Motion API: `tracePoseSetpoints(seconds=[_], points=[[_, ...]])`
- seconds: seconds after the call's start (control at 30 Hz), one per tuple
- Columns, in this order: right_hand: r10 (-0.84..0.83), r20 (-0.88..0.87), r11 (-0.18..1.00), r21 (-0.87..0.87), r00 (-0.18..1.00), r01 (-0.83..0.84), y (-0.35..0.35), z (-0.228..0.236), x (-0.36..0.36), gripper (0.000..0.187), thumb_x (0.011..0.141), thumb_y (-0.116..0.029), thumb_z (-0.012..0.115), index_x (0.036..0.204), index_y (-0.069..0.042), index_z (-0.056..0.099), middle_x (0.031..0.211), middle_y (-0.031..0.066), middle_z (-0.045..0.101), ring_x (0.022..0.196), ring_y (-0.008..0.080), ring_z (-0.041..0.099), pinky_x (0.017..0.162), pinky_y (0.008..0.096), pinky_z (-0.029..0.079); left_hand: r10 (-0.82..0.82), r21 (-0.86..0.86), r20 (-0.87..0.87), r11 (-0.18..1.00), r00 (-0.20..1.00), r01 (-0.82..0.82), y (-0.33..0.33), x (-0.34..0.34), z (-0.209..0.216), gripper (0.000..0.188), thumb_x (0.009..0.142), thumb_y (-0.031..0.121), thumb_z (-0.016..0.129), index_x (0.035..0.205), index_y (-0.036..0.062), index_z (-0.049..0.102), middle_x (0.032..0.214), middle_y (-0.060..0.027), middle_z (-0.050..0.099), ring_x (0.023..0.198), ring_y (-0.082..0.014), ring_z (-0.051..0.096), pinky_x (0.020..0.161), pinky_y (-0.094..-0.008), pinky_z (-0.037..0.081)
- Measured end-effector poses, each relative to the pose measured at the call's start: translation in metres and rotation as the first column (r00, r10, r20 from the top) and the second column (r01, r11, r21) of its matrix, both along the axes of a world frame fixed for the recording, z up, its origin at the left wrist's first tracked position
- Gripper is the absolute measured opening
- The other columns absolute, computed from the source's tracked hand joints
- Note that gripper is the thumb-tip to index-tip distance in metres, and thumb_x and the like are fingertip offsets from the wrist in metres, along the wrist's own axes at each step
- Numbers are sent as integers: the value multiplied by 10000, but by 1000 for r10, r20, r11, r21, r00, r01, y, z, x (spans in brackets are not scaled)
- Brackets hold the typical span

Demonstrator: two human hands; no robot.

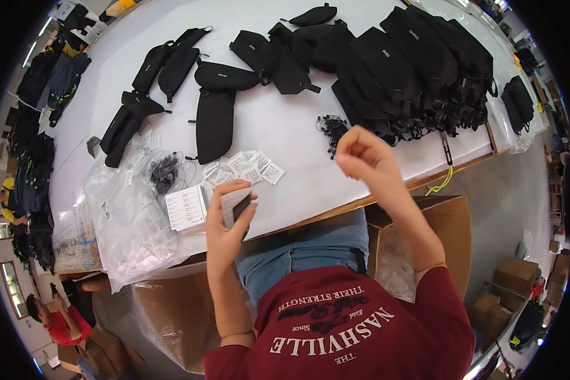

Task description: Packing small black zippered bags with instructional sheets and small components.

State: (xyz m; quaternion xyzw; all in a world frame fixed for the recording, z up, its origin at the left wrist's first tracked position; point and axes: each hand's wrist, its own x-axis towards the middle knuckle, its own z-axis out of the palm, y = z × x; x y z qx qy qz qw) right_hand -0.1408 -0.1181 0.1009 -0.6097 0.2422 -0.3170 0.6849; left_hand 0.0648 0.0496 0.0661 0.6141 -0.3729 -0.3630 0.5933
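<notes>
My left hand (pixel 227 221) is closed around a few small hang tags (pixel 234 204), one face white and another black, just above the table's near edge. My right hand (pixel 365 158) is raised over the edge with thumb and fingers curled together. Whatever those fingers pinch, if anything, is too small to make out. Right beside it lies a small tangle of black tag strings (pixel 332 130). White printed tags (pixel 244 167) are spread loosely beyond my left hand, and a neat stack of white cards (pixel 185 208) sits to its left.
Black pouches (pixel 215 125) lie about the white table (pixel 285 136), with a large heap of them (pixel 411 76) at the right. A clear plastic bag (pixel 130 221) with more tags hangs over the left edge. Cardboard boxes (pixel 453 231) stand below. Two people are at the far left.
</notes>
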Motion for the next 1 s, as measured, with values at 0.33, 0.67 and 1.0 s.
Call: tracePoseSetpoints(seconds=[0.33,0.67,1.0], points=[[-246,-196,883,-448,949,136,61,-23,11,129,729,-40,696,825,-74,618,559,-5,330,535,109,352,497,269,289,18,-126,87,992,996,-7,-18,-60,1,274,799,-59,660,1057,30,681,940,-31,541,855,-104,544,721,-216,443],[-293,-125,810,-559,948,176,57,-28,12,125,709,-11,711,801,-62,644,554,-12,335,520,106,326,475,269,242,138,-153,139,981,981,-117,-20,-67,-4,163,746,-77,698,879,-3,640,891,-79,615,803,-148,599,725,-237,466],[-247,-157,926,-328,956,185,54,-19,12,166,728,-9,734,869,-52,657,574,-8,474,519,81,424,492,232,336,122,-288,192,955,974,-63,-18,-61,-7,238,693,-109,724,894,9,677,898,-82,626,810,-152,589,707,-249,464]])
